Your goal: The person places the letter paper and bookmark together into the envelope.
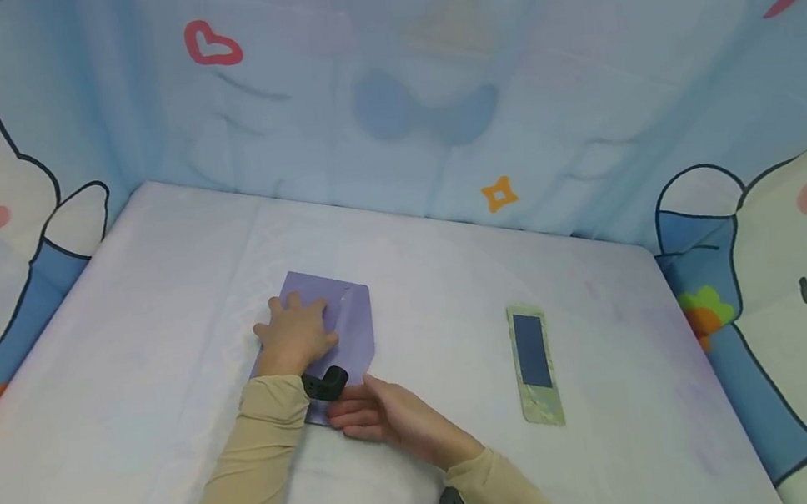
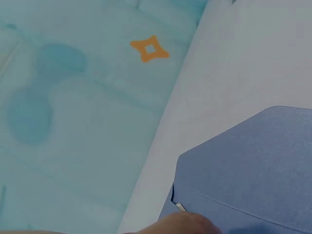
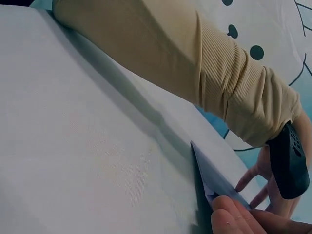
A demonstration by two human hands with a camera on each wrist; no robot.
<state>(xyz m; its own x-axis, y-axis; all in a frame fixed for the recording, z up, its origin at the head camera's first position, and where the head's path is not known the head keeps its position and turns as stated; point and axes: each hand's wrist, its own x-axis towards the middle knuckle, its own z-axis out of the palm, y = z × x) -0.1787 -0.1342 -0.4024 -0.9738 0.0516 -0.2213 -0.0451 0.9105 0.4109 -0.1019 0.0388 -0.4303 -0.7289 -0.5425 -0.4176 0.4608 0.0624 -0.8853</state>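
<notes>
A purple envelope lies on the table, its flap extended toward the right. My left hand rests on it with fingers spread. In the left wrist view, the envelope shows a crease and a small pale bit near the thumb. At the envelope's near edge is my right hand. The right wrist view shows its fingers and thumb pinching that edge of the envelope, which stands slightly raised. The left hand's palm hides much of the envelope.
To the right lies a narrow pale-green card with a dark blue panel. A white cloth covers the table. Behind it hangs a blue curtain with cartoon prints. Black wrist devices sit on both arms.
</notes>
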